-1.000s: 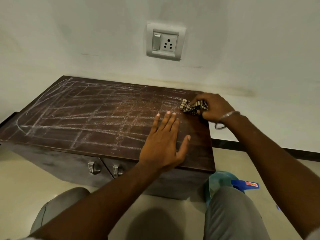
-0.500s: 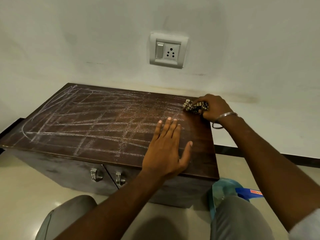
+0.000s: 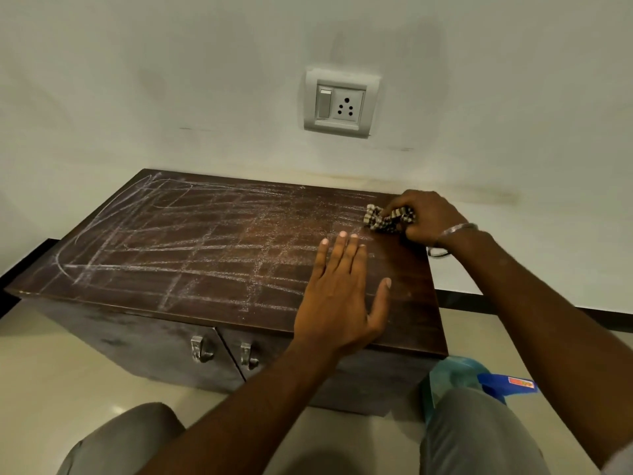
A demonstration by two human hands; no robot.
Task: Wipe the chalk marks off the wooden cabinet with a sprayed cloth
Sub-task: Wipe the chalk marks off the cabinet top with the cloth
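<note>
A low dark wooden cabinet (image 3: 137, 323) stands against the wall, its top covered with white chalk marks (image 3: 191, 248). My right hand (image 3: 424, 214) presses a bunched checked cloth (image 3: 387, 219) onto the far right corner of the top. A strip near the right edge looks darker and free of chalk. My left hand (image 3: 342, 296) lies flat on the cabinet top near the front right, fingers spread, holding nothing.
A blue spray bottle (image 3: 479, 378) stands on the floor by my right knee, beside the cabinet's right end. Two metal handles (image 3: 202, 347) are on the cabinet front. A wall socket (image 3: 339, 104) sits above. Pale floor tiles lie in front.
My right hand with the cloth has shifted slightly toward the back right corner and back. The camera view has tilted, so everything sits lower in the frame. My left hand stays put.
</note>
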